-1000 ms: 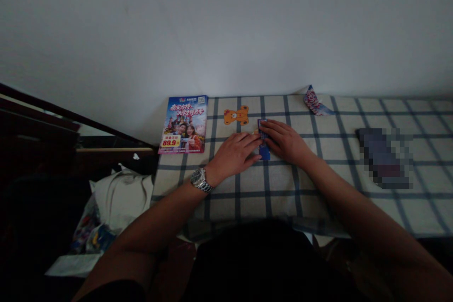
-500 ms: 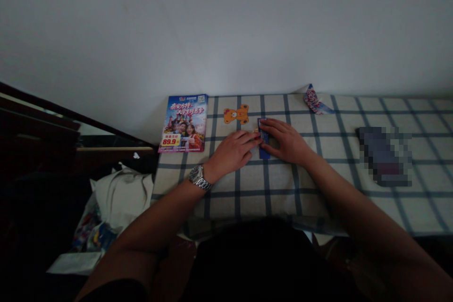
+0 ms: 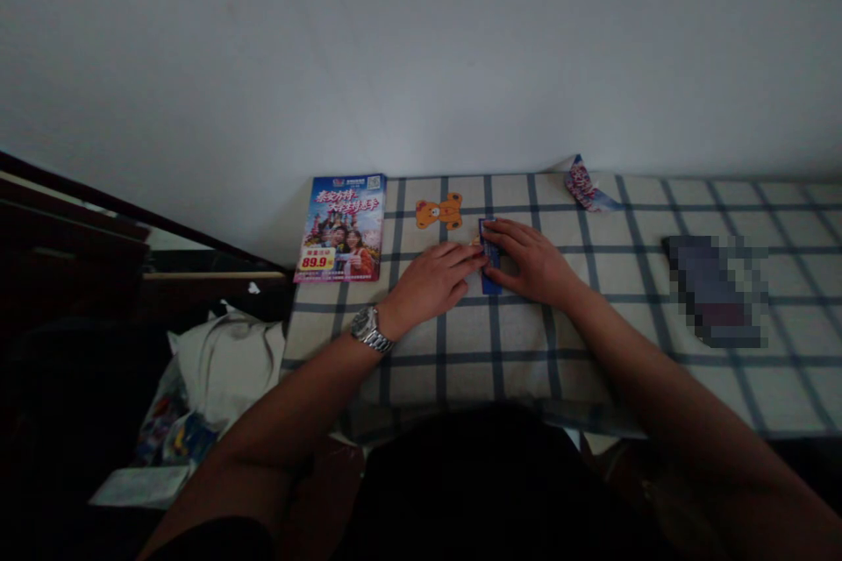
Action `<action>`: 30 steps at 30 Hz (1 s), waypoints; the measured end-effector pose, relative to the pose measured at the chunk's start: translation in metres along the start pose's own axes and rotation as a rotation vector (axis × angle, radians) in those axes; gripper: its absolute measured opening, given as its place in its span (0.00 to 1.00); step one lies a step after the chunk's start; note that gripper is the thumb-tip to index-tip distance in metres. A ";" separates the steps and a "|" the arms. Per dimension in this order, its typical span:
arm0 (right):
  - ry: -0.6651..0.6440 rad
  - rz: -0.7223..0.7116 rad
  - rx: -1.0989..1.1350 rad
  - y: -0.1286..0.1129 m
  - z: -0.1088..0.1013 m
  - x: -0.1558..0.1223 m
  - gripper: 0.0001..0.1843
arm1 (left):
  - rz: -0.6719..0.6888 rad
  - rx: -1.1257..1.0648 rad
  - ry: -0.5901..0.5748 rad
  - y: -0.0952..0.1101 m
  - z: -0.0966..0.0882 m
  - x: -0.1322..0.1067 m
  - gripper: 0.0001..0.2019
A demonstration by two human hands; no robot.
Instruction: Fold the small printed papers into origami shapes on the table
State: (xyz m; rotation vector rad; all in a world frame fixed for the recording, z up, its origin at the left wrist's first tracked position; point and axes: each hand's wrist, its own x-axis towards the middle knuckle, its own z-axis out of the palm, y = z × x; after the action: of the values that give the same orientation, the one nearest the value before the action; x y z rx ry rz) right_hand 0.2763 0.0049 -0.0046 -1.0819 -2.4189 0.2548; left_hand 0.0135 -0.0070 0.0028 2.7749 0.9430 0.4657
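A narrow strip of folded blue paper [image 3: 491, 284] lies on the checked tablecloth [image 3: 411, 351], between my two hands. My right hand [image 3: 530, 265] presses on it from the right, fingers over the upper part and thumb lower down. From the left, my left hand [image 3: 431, 282] reaches the paper's left edge with its fingertips, the fingers close together. A silver watch [image 3: 372, 329] is on my left wrist. Part of the strip is hidden under the fingertips. Just above my left hand is a brown teddy bear figure [image 3: 438, 211] on the cloth.
A stack of colourful flyers [image 3: 342, 228] lies at the table's left end. A folded piece of printed paper [image 3: 584, 188] stands near the wall [image 3: 421, 44]. At right lies a dark, pixelated object [image 3: 714, 291]. White bags [image 3: 227, 364] are below the table at left.
Both hands stay on the blue paper in nearly the same place. My left fingertips have shifted very slightly along its left edge.
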 end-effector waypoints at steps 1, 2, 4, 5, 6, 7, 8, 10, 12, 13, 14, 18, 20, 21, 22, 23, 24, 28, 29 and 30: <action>0.001 0.002 0.000 -0.001 0.000 0.000 0.33 | -0.003 -0.001 -0.002 0.000 0.000 0.000 0.23; 0.001 0.003 0.000 -0.001 0.000 0.000 0.33 | -0.005 -0.003 -0.003 0.000 0.000 0.000 0.23; 0.001 0.002 0.003 -0.001 0.000 0.000 0.32 | -0.004 -0.007 -0.003 0.000 0.000 0.000 0.23; 0.002 0.000 0.004 -0.001 0.000 0.000 0.32 | -0.003 -0.010 -0.003 0.000 0.000 0.000 0.24; 0.002 -0.001 0.005 0.000 0.000 0.000 0.32 | -0.001 -0.012 -0.002 0.000 0.000 0.000 0.24; 0.002 -0.002 0.005 0.000 0.001 0.000 0.32 | 0.000 -0.014 -0.002 0.000 0.000 0.000 0.24; 0.003 -0.002 0.006 0.000 0.001 0.000 0.32 | -0.001 -0.014 -0.002 0.000 0.000 0.000 0.24; 0.005 -0.001 0.006 0.000 0.001 0.000 0.32 | -0.003 -0.010 -0.001 0.000 0.001 0.001 0.24; 0.004 0.003 0.007 0.000 0.001 0.000 0.32 | -0.003 -0.001 0.004 0.000 0.001 0.001 0.23; 0.002 0.005 0.009 0.000 0.001 0.000 0.32 | -0.002 0.002 0.008 0.000 0.000 0.002 0.22; 0.001 0.006 0.013 0.000 0.001 0.000 0.33 | -0.001 0.003 0.014 0.001 0.000 0.003 0.22; 0.001 0.011 0.026 0.000 0.001 0.001 0.34 | -0.011 -0.007 0.032 0.001 -0.001 0.007 0.21; 0.005 0.011 0.024 0.000 0.002 0.000 0.33 | -0.009 -0.005 0.025 0.001 -0.002 0.009 0.20; 0.006 0.012 0.023 0.000 0.002 0.000 0.33 | -0.005 0.000 0.019 0.001 -0.003 0.010 0.19; 0.007 0.012 0.024 0.001 0.002 0.000 0.33 | -0.003 0.005 0.012 0.001 -0.004 0.011 0.18; 0.006 0.011 0.025 0.001 0.003 0.000 0.33 | -0.003 0.010 0.005 0.001 -0.004 0.012 0.18; 0.005 0.010 0.026 0.001 0.003 0.000 0.33 | -0.004 0.014 -0.001 0.001 -0.005 0.013 0.18; 0.011 0.000 0.015 0.002 0.004 -0.001 0.33 | -0.006 0.018 -0.009 0.001 -0.006 0.014 0.18; 0.014 -0.001 0.011 0.003 0.005 -0.001 0.33 | -0.008 0.015 -0.005 0.001 -0.006 0.014 0.17; 0.016 -0.003 0.007 0.003 0.005 -0.001 0.33 | -0.009 0.010 0.000 0.001 -0.006 0.015 0.17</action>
State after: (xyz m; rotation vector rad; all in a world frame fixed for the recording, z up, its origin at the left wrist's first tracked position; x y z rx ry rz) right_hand 0.2764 0.0065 -0.0103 -1.0734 -2.4034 0.2529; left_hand 0.0231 0.0018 0.0124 2.7788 0.9599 0.4604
